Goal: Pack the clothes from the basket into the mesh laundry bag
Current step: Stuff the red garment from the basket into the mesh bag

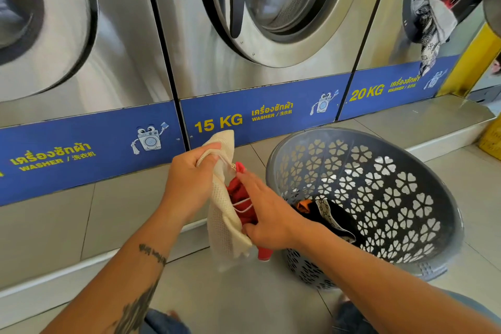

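A cream mesh laundry bag (pixel 223 214) hangs in front of me, and my left hand (pixel 189 179) grips its upper rim. A red garment (pixel 241 198) sits in the bag's mouth, with a bit of it showing below the bag. My right hand (pixel 267 211) is on that red garment, thumb and fingers closed around the cloth at the bag's opening. To the right a grey plastic basket (pixel 379 198) with flower-shaped holes stands tilted on the floor. Inside it lie a black garment (pixel 333 217) with a patterned strip and an orange piece (pixel 303 205).
A row of steel washers (pixel 244 35) on a tiled step with blue labels stands close ahead. The right-hand washer's door is open, and clothes (pixel 431 24) hang out of it. A yellow post (pixel 471 62) stands at far right. Grey tiled floor lies below; my knees show at the bottom.
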`<state>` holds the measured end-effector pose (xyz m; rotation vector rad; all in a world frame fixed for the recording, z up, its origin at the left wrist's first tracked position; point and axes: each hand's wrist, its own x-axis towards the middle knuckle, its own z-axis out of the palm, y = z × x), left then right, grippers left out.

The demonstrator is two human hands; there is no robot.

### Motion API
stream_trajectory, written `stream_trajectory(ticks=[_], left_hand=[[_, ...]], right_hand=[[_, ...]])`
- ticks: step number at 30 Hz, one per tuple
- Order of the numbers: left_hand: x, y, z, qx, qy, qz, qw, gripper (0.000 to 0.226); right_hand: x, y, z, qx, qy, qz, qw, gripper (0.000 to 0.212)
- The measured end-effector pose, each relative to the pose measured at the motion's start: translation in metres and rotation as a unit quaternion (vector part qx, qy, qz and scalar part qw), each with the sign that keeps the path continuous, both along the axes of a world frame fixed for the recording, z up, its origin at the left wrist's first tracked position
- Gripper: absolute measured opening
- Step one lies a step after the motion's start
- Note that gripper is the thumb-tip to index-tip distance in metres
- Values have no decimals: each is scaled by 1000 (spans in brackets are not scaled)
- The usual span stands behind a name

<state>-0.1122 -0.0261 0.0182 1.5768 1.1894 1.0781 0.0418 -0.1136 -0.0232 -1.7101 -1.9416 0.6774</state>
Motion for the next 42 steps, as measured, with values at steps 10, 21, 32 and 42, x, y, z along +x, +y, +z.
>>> stream_trajectory(ticks=[10, 21, 32, 42], left_hand=[[-7, -2, -7, -10, -5, 10, 1000, 25], [-23, 13, -2, -16, -4, 47, 999, 25], [-21, 4, -6, -12, 19, -30, 999, 27], [-20, 2, -8, -10, 29, -69, 997, 28]], right_hand=[[-13, 5, -13, 5, -143, 113, 983, 60], [-7, 1, 7, -1, -114, -29, 993, 62], [-22, -6, -23, -8, -378, 36, 925, 97], [-23, 6, 0, 58, 59, -159, 984, 36]])
